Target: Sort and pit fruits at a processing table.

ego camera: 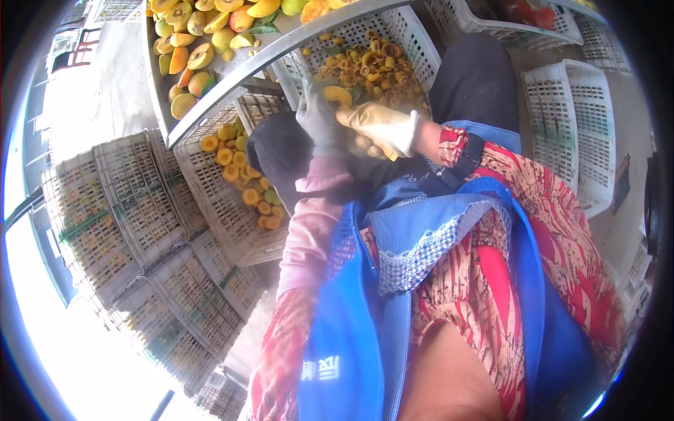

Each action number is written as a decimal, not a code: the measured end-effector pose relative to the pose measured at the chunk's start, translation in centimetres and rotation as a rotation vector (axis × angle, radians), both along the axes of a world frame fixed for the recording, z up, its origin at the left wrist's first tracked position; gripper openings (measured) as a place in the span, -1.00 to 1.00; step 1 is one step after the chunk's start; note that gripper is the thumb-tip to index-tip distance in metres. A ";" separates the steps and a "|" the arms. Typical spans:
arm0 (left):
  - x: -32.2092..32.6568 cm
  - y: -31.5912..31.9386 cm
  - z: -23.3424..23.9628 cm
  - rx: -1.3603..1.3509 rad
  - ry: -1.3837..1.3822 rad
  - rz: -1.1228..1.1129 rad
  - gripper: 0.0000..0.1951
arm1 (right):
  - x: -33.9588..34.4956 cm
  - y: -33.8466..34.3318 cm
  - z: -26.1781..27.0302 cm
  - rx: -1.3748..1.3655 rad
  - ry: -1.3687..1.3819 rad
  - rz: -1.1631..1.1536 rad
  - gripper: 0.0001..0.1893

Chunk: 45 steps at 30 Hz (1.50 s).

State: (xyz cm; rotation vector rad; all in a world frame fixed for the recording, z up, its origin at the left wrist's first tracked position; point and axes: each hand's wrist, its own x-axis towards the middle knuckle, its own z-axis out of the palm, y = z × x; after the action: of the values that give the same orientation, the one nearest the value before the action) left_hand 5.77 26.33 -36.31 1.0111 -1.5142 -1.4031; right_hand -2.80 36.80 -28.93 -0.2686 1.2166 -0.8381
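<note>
In the upper middle, my left hand (316, 113), in a pale grey glove, is blurred and closes at the side of a yellow peach half (338, 97). My right hand (380, 126), in a cream and yellow glove, is curled just below, its thumb side close to the fruit. Whatever lies inside its fingers is hidden. Beyond both hands, a white plastic crate (416, 39) holds many small brown-yellow fruit scraps (376, 66). By my left knee, another crate (197, 181) contains halved peaches (225, 156) with hollowed centres.
A metal-edged table (231, 68) bearing cut peaches (201, 55) and some leaves stands at the upper left. Stacked crates (139, 194) fill the left side. White crates (571, 131) stand on the floor at the right, with another crate (518, 31) farther up.
</note>
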 end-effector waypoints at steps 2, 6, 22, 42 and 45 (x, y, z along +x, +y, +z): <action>-0.3 0.8 2.3 0.185 0.063 0.035 -0.61 | 0.0 0.1 0.1 0.040 -0.078 -0.055 -0.57; -0.3 0.8 3.5 0.363 0.198 0.033 -0.62 | -0.9 0.4 -0.4 0.023 -0.455 -0.071 -0.58; 0.4 1.3 4.0 0.358 0.188 -0.135 -0.55 | -0.8 0.8 -0.4 -0.005 -0.271 0.018 -0.60; -0.2 1.8 3.4 0.421 0.202 -0.229 -0.73 | -1.5 2.5 2.6 0.069 -0.355 -0.125 -0.57; -0.1 1.4 3.2 -0.867 -0.133 -0.219 -0.69 | -1.6 1.7 3.8 0.129 -0.096 -0.033 -0.59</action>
State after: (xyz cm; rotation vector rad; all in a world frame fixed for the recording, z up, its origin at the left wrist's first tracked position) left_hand 5.71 27.70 -33.16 0.4024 -2.0946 -0.6631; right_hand -4.43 38.48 -25.17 -0.1029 1.1826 -0.7891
